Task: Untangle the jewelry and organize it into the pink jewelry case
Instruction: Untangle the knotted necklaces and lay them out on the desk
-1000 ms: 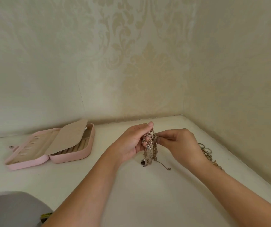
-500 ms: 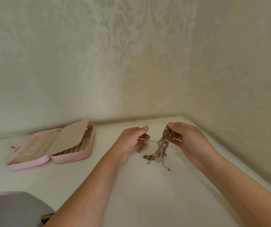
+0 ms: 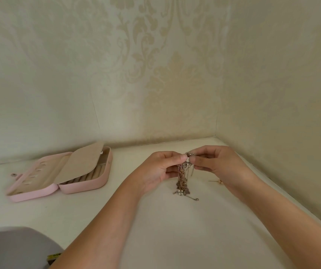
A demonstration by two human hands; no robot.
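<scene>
A: Tangle (image 3: 183, 179) position?
B: Frame centre, hanging between left hand (image 3: 158, 170) and right hand (image 3: 220, 165), lower end on the table (image 3: 175, 230).
A: Hands?
B: Both curled, each pinching the tangle's top from its own side. Case (image 3: 82, 186) lies open at centre left, well apart.

A tangled clump of gold and silver chains (image 3: 183, 175) hangs upright at centre, pinched at its top, its clasped lower ends trailing on the white table (image 3: 175, 230). To the left, the pink jewelry case (image 3: 82, 188) lies open, its beige flap (image 3: 80, 164) tilted over the right half.
</scene>
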